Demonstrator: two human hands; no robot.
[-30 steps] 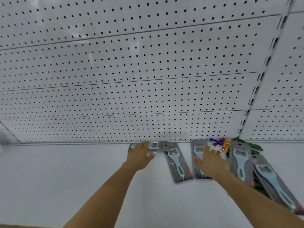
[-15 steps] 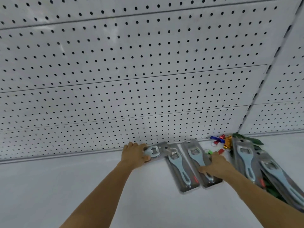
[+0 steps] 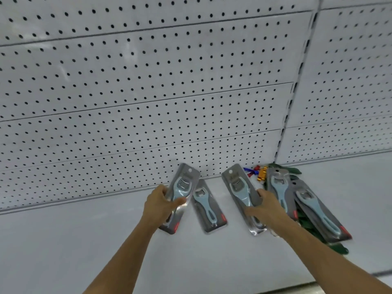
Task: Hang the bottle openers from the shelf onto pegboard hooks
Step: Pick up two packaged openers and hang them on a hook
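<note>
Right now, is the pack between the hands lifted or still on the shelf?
On the shelf. The middle pack lies flat, untouched, between the left hand and right hand.

Pale-blue carded bottle openers [image 3: 209,206] on white shelf [image 3: 63,240], two raised
</note>
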